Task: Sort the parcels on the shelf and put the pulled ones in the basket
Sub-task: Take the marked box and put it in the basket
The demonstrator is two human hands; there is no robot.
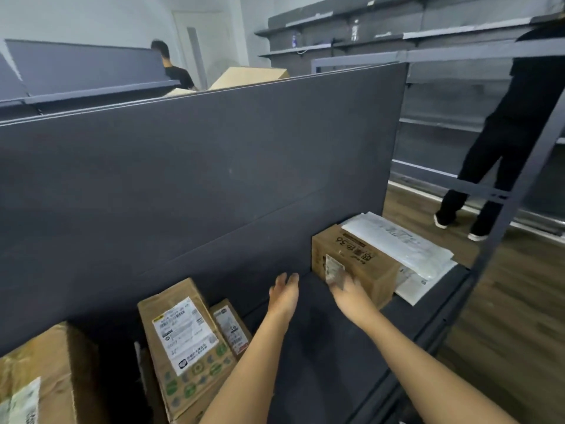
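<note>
A brown cardboard parcel (pixel 360 264) with a small label lies at the right end of the dark shelf (pixel 321 347). White plastic mailers (pixel 403 249) rest on top of it and beside it. My right hand (pixel 347 290) is blurred and touches the parcel's near face, fingers spread. My left hand (pixel 284 293) hovers over the bare shelf just left of it, fingers apart and holding nothing. Further left stand a labelled brown box (pixel 183 341), a smaller labelled box (pixel 230 327) behind it, and a big carton (pixel 39 374) at the left edge. No basket is in view.
A tall dark back panel (pixel 198 179) closes the shelf behind the parcels. A metal upright (pixel 516 191) marks the shelf's right end. One person in black stands on the wooden floor (pixel 519 316) at right; another is behind the panel, far left. Grey shelving lines the back wall.
</note>
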